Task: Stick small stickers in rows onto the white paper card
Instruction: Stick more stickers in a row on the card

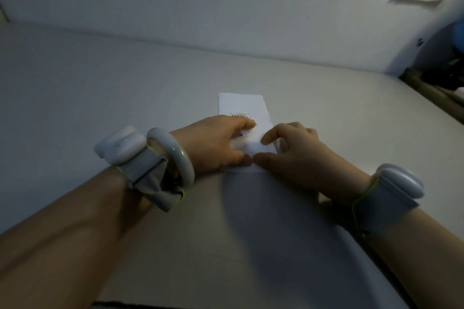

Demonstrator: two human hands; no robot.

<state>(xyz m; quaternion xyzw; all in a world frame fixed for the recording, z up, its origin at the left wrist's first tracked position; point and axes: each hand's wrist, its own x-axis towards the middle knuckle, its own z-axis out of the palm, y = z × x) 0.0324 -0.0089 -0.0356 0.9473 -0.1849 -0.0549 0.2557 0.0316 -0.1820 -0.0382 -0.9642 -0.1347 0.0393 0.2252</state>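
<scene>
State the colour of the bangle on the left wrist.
The bangle is glossy white, shown in the head view.

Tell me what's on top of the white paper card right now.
A row of small dark stickers sits on the white paper card. The left hand and right hand rest on its near half, covering whatever lies beneath them.

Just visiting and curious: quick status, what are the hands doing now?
Left hand and right hand both on white paper card, fingers curled. One short row of stickers visible. Something shiny at left fingertips. Nothing in the way.
</scene>
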